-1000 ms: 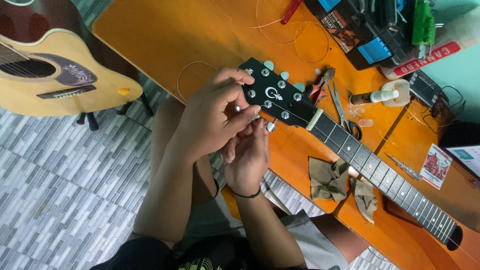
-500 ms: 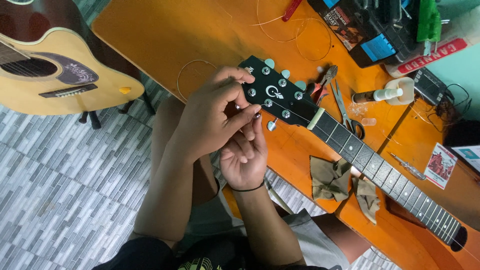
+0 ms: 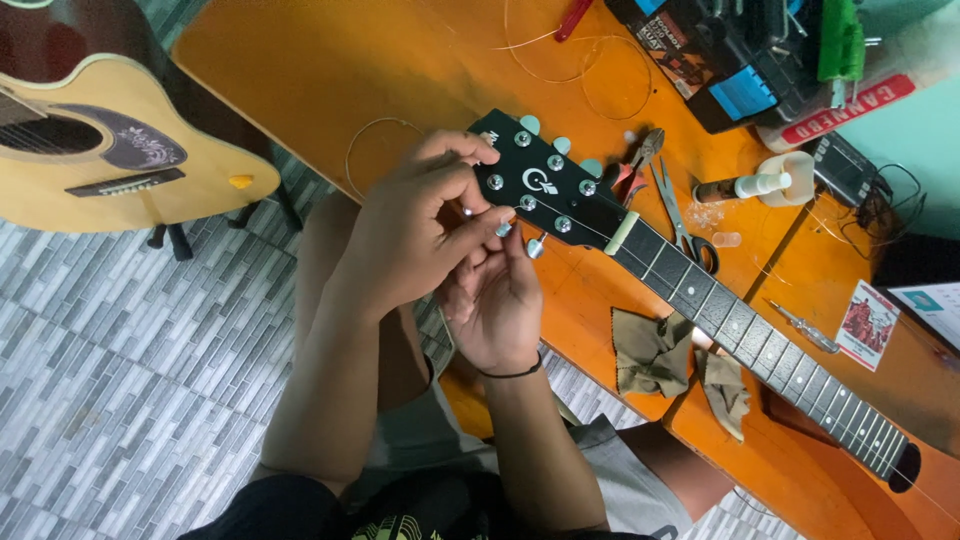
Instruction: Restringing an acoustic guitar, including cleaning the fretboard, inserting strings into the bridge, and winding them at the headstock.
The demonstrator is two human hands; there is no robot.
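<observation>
A black guitar headstock [image 3: 545, 185] with silver tuner posts lies on the orange table [image 3: 330, 70]. Its fretted neck [image 3: 760, 345] runs down to the right. My left hand [image 3: 415, 235] curls over the headstock's near edge, thumb and fingers pinched at the lower tuners. My right hand [image 3: 495, 305] sits just under it, palm up, with its fingertips closed on a pale tuning peg [image 3: 505, 230] on that edge. Another peg [image 3: 537, 245] sticks out free beside it. What the left fingertips pinch is hidden.
Red-handled pliers [image 3: 635, 165], scissors [image 3: 680, 215], a small white bottle [image 3: 760, 183], a screwdriver [image 3: 800, 325] and brown cloths [image 3: 650, 350] lie around the neck. Loose strings [image 3: 600, 80] coil near a tool case [image 3: 740, 50]. An acoustic guitar [image 3: 90, 150] stands at the left over tiled floor.
Both hands stay at the headstock's near edge. My right hand's fingers have shifted slightly up along the pegs; the guitar has not moved.
</observation>
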